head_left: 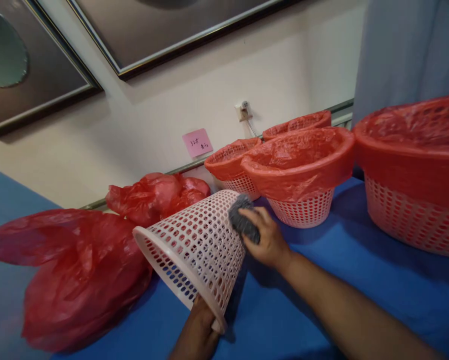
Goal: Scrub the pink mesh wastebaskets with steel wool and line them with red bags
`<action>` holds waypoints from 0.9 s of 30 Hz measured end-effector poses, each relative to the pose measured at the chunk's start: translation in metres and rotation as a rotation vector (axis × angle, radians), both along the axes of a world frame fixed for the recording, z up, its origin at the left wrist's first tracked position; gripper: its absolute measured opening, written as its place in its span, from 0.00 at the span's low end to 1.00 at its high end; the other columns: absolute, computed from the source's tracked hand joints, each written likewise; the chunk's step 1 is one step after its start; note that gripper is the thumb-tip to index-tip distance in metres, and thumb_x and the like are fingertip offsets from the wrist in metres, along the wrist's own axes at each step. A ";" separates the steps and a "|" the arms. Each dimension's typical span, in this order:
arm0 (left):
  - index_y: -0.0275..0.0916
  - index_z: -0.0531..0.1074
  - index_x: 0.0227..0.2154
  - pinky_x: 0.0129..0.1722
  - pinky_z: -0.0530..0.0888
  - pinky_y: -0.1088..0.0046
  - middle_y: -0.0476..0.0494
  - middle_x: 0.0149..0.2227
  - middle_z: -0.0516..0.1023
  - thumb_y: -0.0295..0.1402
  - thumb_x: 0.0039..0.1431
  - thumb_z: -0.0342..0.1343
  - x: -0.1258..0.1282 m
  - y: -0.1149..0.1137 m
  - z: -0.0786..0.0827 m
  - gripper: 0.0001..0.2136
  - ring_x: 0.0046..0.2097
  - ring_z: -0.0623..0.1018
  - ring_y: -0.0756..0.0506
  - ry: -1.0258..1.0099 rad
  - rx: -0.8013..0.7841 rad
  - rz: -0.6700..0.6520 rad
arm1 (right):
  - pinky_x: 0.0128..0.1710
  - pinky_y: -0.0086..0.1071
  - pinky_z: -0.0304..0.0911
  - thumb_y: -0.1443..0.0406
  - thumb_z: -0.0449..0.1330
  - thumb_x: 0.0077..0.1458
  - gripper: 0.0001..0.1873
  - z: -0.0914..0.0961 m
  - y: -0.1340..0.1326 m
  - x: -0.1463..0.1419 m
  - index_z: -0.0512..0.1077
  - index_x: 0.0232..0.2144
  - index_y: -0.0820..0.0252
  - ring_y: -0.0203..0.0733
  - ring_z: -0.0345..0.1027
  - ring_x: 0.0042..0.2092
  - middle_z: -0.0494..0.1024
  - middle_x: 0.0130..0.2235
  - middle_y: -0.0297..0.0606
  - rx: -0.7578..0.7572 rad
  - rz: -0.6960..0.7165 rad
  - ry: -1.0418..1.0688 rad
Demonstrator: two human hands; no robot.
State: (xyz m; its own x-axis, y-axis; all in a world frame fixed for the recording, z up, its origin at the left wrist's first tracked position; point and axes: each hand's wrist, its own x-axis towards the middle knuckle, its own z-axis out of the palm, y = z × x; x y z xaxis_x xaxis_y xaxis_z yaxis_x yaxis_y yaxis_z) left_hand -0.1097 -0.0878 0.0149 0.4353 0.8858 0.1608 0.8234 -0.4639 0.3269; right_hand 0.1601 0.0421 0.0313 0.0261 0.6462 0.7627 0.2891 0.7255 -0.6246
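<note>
A pale pink perforated plastic wastebasket (205, 235) is tilted on its side, with its open rim toward the lower left. My left hand (203, 320) grips it at the near part of the rim; some fingers are hidden by the basket. Closed around a crumpled grey cloth (243, 215), my right hand (267, 237) presses it against the outside of the basket near its base.
Pink baskets lined with red plastic bags stand to the right, including a nearer one (299, 175) and a large one (415, 185). Full red bags (85, 280) lie left on the blue table surface (284, 310). A pink note (197, 143) and a socket (243, 111) are on the wall.
</note>
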 end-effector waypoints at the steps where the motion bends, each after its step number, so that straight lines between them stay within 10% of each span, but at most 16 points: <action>1: 0.52 0.73 0.65 0.69 0.65 0.45 0.41 0.68 0.72 0.34 0.63 0.61 0.002 0.000 0.005 0.27 0.69 0.71 0.30 -0.013 -0.009 0.011 | 0.56 0.46 0.74 0.66 0.63 0.55 0.34 0.002 -0.011 -0.003 0.67 0.65 0.50 0.52 0.73 0.56 0.71 0.59 0.46 0.127 0.104 -0.044; 7: 0.49 0.76 0.63 0.68 0.65 0.44 0.38 0.63 0.78 0.46 0.53 0.71 0.014 -0.015 0.024 0.33 0.68 0.71 0.27 -0.258 -0.151 0.048 | 0.42 0.42 0.76 0.58 0.62 0.55 0.34 0.002 -0.043 -0.020 0.65 0.64 0.49 0.50 0.75 0.46 0.72 0.54 0.46 0.475 0.369 -0.149; 12: 0.41 0.76 0.62 0.66 0.72 0.52 0.37 0.59 0.81 0.58 0.61 0.59 0.029 -0.018 0.019 0.33 0.65 0.76 0.30 -0.601 -0.152 0.334 | 0.39 0.40 0.75 0.58 0.62 0.55 0.32 0.000 -0.045 -0.027 0.67 0.62 0.52 0.50 0.75 0.44 0.73 0.50 0.47 0.532 0.409 -0.199; 22: 0.46 0.74 0.65 0.72 0.59 0.50 0.42 0.67 0.73 0.48 0.67 0.58 0.025 -0.015 -0.002 0.26 0.71 0.68 0.34 -0.373 -0.163 0.302 | 0.58 0.52 0.72 0.70 0.61 0.55 0.29 -0.007 0.014 -0.007 0.72 0.60 0.57 0.54 0.75 0.52 0.75 0.49 0.47 -0.344 -0.163 0.024; 27: 0.47 0.79 0.60 0.69 0.67 0.48 0.40 0.64 0.77 0.45 0.65 0.60 0.018 -0.006 -0.019 0.22 0.66 0.75 0.32 -0.323 -0.022 0.224 | 0.57 0.42 0.74 0.65 0.65 0.54 0.35 0.004 -0.028 -0.012 0.67 0.64 0.49 0.50 0.74 0.56 0.72 0.58 0.45 0.142 0.266 -0.063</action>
State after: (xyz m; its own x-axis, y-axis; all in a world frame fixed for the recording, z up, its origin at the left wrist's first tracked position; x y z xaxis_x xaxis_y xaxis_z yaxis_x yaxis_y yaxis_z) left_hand -0.0915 -0.0939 -0.0037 0.1612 0.9578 0.2380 0.7566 -0.2747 0.5933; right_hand 0.1478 0.0137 0.0355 -0.1797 0.5107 0.8408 0.1120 0.8597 -0.4983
